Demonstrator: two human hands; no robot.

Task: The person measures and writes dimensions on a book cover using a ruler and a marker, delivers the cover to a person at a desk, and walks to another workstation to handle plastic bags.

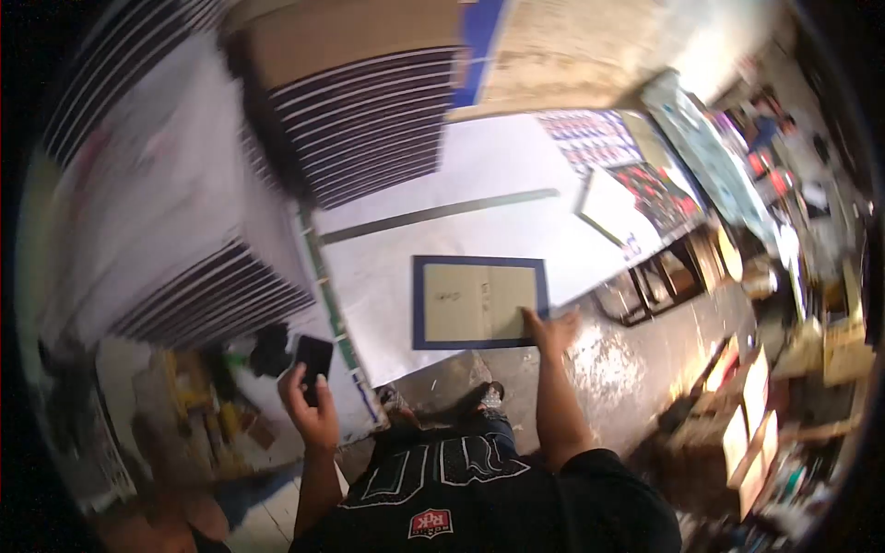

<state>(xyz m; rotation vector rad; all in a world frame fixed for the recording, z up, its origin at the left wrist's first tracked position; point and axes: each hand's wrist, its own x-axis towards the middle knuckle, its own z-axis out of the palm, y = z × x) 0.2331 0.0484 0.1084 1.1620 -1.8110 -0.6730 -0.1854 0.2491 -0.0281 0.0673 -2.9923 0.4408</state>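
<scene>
My left hand (312, 410) is closed around a dark smartphone (314, 350), beside the left edge of the white-topped table (369, 295). With my right hand (555, 332) I grip the lower right edge of a book cover (461, 300), my thumb on its upper face and my other fingers partly hidden. The cover is a beige board with a blue border and small handwritten marks. It overlaps the front of the table in this view. A long dark green strip (442, 216) lies on the tabletop behind it.
Tall stacks of dark, white-edged boards (369, 129) stand at the back left, another stack (221, 290) nearer. Printed sheets (590, 138) and a white board (613, 217) lie at the right. A stool (659, 286) and cardboard boxes (724, 433) stand on the floor. A person's arm (189, 516) shows lower left.
</scene>
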